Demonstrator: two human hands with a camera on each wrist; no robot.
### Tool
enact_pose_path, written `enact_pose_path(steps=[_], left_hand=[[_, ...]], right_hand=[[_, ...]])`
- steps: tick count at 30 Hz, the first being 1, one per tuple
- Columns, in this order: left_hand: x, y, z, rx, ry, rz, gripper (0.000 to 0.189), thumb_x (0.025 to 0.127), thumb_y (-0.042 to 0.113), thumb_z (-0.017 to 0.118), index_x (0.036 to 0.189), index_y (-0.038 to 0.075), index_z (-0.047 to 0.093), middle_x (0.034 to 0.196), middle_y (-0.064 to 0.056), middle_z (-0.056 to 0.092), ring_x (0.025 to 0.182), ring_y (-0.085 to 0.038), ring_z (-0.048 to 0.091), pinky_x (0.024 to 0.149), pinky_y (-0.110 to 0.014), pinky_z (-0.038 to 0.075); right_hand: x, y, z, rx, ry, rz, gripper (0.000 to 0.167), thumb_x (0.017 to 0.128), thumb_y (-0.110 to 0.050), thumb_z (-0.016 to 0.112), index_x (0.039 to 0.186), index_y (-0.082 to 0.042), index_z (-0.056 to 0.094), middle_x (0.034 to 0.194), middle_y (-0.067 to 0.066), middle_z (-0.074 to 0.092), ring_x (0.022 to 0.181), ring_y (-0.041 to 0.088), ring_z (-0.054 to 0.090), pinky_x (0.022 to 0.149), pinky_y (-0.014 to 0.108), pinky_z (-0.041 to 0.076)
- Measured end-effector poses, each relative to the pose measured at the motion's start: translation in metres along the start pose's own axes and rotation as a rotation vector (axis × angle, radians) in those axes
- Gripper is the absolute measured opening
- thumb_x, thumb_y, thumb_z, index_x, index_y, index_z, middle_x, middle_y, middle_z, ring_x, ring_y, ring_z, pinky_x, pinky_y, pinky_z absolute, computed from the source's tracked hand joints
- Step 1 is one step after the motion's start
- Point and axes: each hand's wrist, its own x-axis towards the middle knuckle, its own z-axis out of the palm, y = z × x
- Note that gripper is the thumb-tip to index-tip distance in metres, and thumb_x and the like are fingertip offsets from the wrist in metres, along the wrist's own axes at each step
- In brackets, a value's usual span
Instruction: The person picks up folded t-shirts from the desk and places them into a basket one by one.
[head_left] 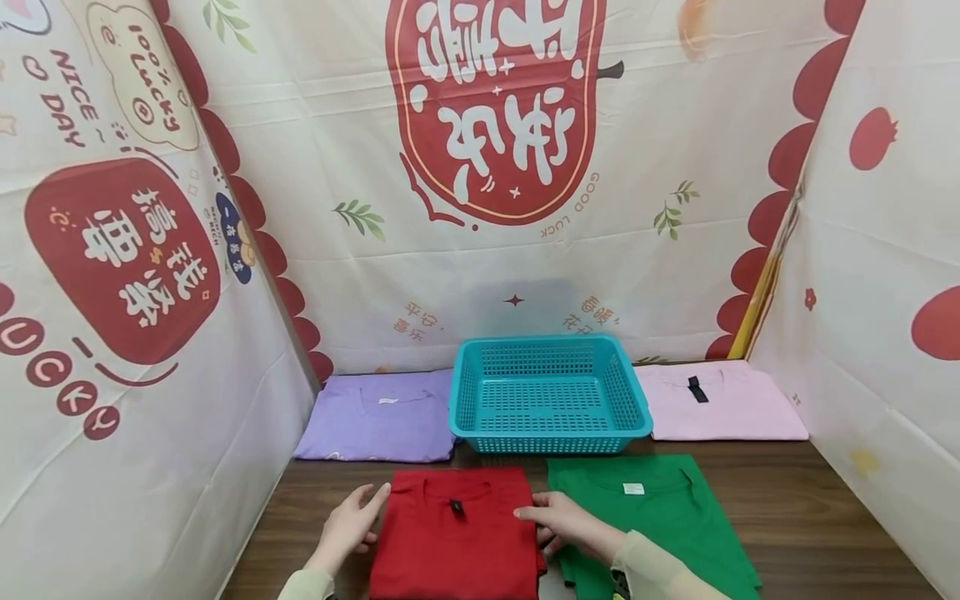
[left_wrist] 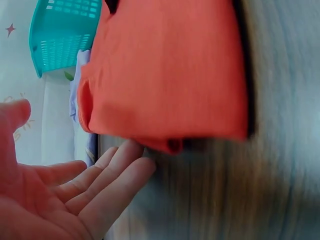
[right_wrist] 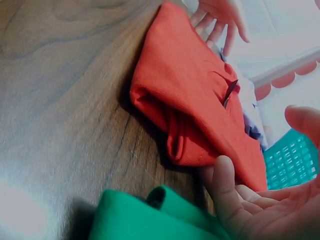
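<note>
A folded red T-shirt (head_left: 457, 542) with a black neck label lies on the wooden table, between the two hands. My left hand (head_left: 351, 523) is at its left edge. In the left wrist view its fingers (left_wrist: 117, 185) are extended, with the tips by the shirt's lower edge and the thumb spread away. My right hand (head_left: 562, 521) is at the opposite edge. From the right wrist, its fingers (right_wrist: 223, 182) meet the shirt's side layers and its thumb stands off the cloth. A folded green T-shirt (head_left: 648, 508) lies beside and partly beneath the right forearm.
Behind the red shirt stands a turquoise plastic basket (head_left: 551, 443) with nothing in it. A folded purple T-shirt (head_left: 375, 429) lies left of it, a folded pink T-shirt (head_left: 738, 408) right of it. Printed cloth walls (head_left: 300, 167) enclose the wooden table (head_left: 817, 517) at the back and sides.
</note>
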Motion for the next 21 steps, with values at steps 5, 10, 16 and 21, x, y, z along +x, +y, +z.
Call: enact_pose_path(steps=[5, 10, 16, 21], left_hand=[[0.001, 0.0, 0.003, -0.079, -0.059, -0.013, 0.082, 0.093, 0.06, 0.05, 0.14, -0.006, 0.041, 0.087, -0.009, 0.067, 0.057, -0.022, 0.063, 0.049, -0.038, 0.054], [0.001, 0.001, 0.008, -0.151, -0.111, -0.036, 0.077, 0.096, 0.052, 0.051, 0.139, -0.01, 0.039, 0.077, -0.006, 0.058, 0.053, -0.016, 0.057, 0.048, -0.035, 0.053], [0.001, 0.0, 0.01, -0.295, -0.181, -0.071, 0.066, 0.097, 0.047, 0.051, 0.126, -0.012, 0.047, 0.07, -0.002, 0.046, 0.052, -0.011, 0.048, 0.049, -0.031, 0.05], [0.003, -0.001, 0.01, -0.332, -0.244, -0.071, 0.063, 0.097, 0.051, 0.048, 0.113, -0.01, 0.05, 0.068, 0.0, 0.043, 0.057, -0.011, 0.05, 0.052, -0.032, 0.051]], right_hand=[[0.004, 0.002, 0.002, 0.033, 0.013, 0.039, 0.075, 0.094, -0.035, 0.061, 0.135, 0.022, 0.034, 0.111, 0.016, 0.064, 0.081, 0.027, 0.068, 0.063, 0.034, 0.055], [0.008, 0.003, 0.004, 0.051, 0.019, 0.07, 0.077, 0.092, -0.038, 0.064, 0.134, 0.021, 0.037, 0.108, 0.013, 0.064, 0.075, 0.021, 0.067, 0.059, 0.029, 0.053], [0.011, 0.002, 0.01, 0.083, 0.038, 0.096, 0.079, 0.09, -0.039, 0.066, 0.135, 0.019, 0.036, 0.11, 0.014, 0.062, 0.064, 0.015, 0.06, 0.051, 0.022, 0.046], [0.014, 0.001, 0.014, 0.096, 0.041, 0.097, 0.071, 0.089, -0.035, 0.067, 0.129, 0.018, 0.041, 0.102, 0.012, 0.064, 0.058, 0.011, 0.054, 0.051, 0.021, 0.042]])
